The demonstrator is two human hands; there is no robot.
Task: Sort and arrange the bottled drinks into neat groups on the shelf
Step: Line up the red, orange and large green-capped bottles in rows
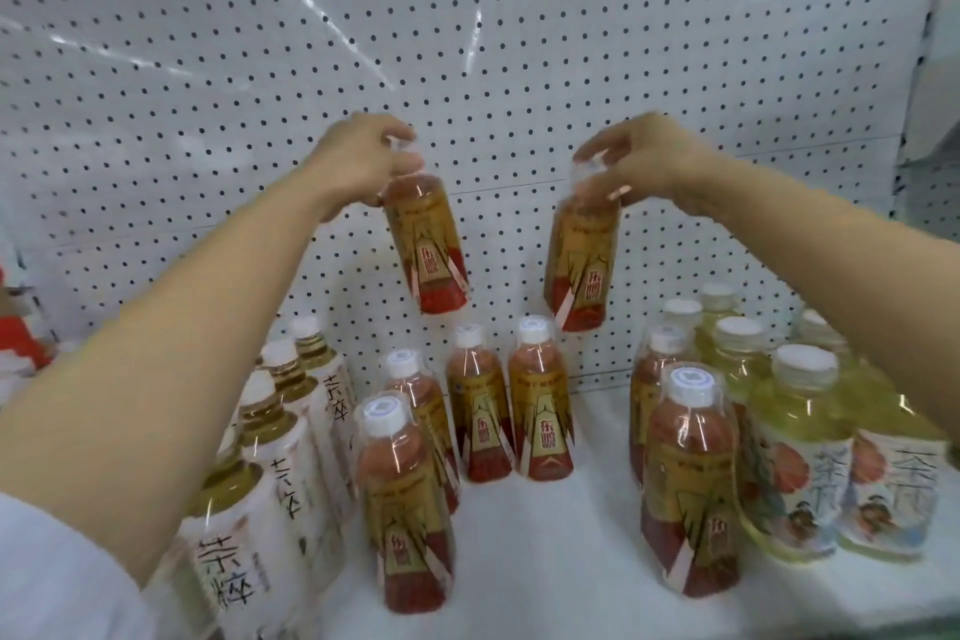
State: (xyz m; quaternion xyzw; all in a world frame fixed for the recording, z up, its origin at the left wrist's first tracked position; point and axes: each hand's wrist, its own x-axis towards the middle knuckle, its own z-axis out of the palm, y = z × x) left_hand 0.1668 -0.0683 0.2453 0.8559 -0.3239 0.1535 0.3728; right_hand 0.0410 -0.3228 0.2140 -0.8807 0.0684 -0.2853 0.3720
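Left hand (358, 161) pinching one red bottle (427, 244) by its cap, right hand (644, 166) another (582, 265). Could slip, knocking over bottles (511, 400) at 6 o'clock.

My white-labelled bottles (234, 561) on the left read "茶", handwritten-style; my red-and-gold bottles (540, 426) read "东鹏"; pale yellow bottles (800, 473) read "茶".

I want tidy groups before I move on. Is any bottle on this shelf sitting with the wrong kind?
Yes. Two red-and-gold bottles stand on the right against the pale yellow bottles, apart from the red-and-gold cluster in the middle. Nothing looks spilled or tipped.
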